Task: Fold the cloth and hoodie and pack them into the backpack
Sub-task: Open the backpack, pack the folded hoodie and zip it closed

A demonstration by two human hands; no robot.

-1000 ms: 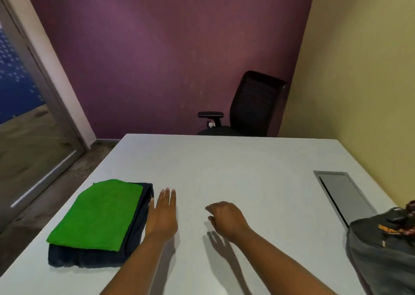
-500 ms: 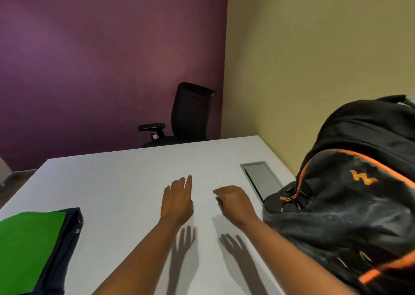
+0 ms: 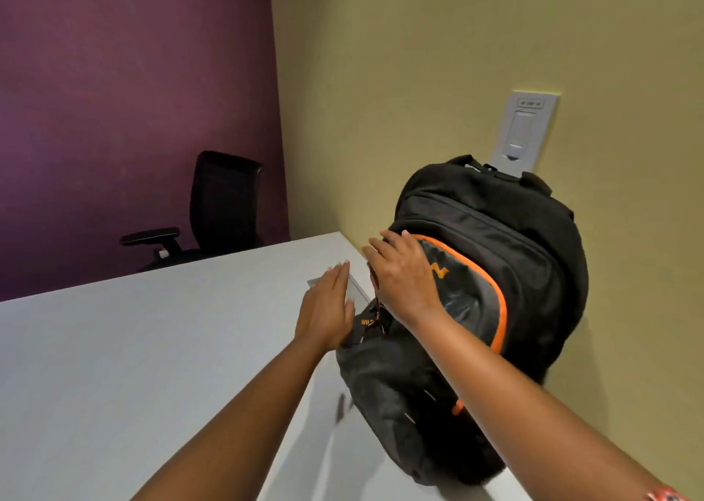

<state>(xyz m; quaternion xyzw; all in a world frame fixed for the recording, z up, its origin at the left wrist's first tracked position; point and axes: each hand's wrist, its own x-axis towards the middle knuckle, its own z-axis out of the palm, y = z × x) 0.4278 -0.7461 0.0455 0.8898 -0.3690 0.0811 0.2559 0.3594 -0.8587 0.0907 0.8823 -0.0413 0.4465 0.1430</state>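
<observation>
A black backpack (image 3: 506, 272) with orange piping stands upright on the right side of the white table (image 3: 133, 367), leaning against the yellow wall; its zips look closed. My right hand (image 3: 400, 272) lies flat on the backpack's front pocket, fingers spread, holding nothing. My left hand (image 3: 329, 308) is open, fingers straight, just left of the backpack's lower front by the orange zip pulls. The folded cloth and hoodie are out of view.
A grey cable hatch (image 3: 354, 283) in the table is partly hidden under my left hand. A black office chair (image 3: 213, 211) stands beyond the table's far edge by the purple wall. A white wall plate (image 3: 524, 131) sits above the backpack.
My view has swung right, so the green cloth and dark hoodie stack left the frame. Both hands moved right from the table; the right one now rests on the backpack.
</observation>
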